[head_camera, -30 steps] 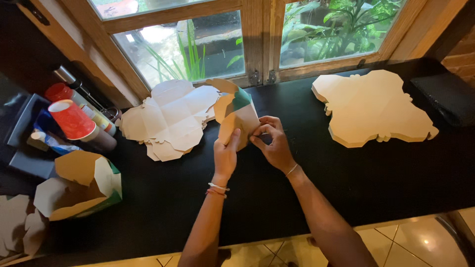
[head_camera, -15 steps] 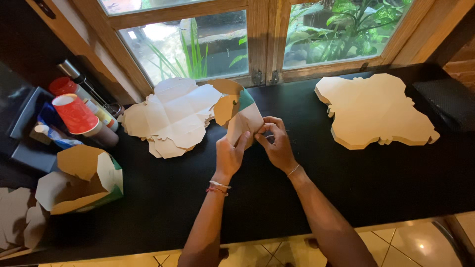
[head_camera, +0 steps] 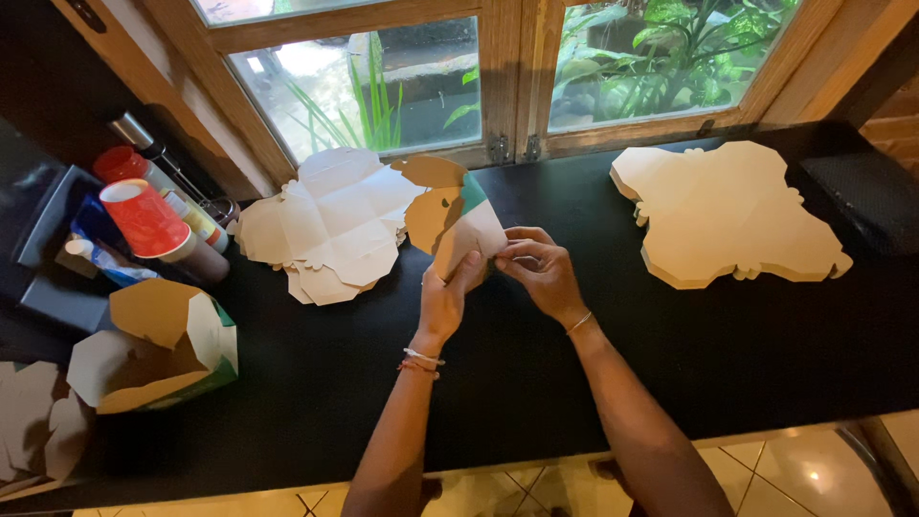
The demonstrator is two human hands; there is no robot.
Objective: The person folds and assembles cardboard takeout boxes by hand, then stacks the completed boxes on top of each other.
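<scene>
Both hands hold one half-folded paper box (head_camera: 458, 215), brown inside, white and green outside, above the black counter (head_camera: 536, 383). My left hand (head_camera: 448, 299) grips its lower edge from the left. My right hand (head_camera: 541, 271) pinches a flap on its right side. Just left of the box lies a pile of flat white box blanks (head_camera: 325, 225). A stack of flat brown blanks (head_camera: 728, 215) lies to the right, apart from my hands.
A folded box (head_camera: 153, 345) stands at the counter's left. Behind it are a red cup (head_camera: 144, 215) on stacked cups, bottles and a dark bin (head_camera: 43, 239). More blanks (head_camera: 29, 421) lie at the far left. A wooden-framed window runs along the back.
The box has been turned slightly in my hands and my fingers have shifted along its flap. Both hands stay in about the same spot.
</scene>
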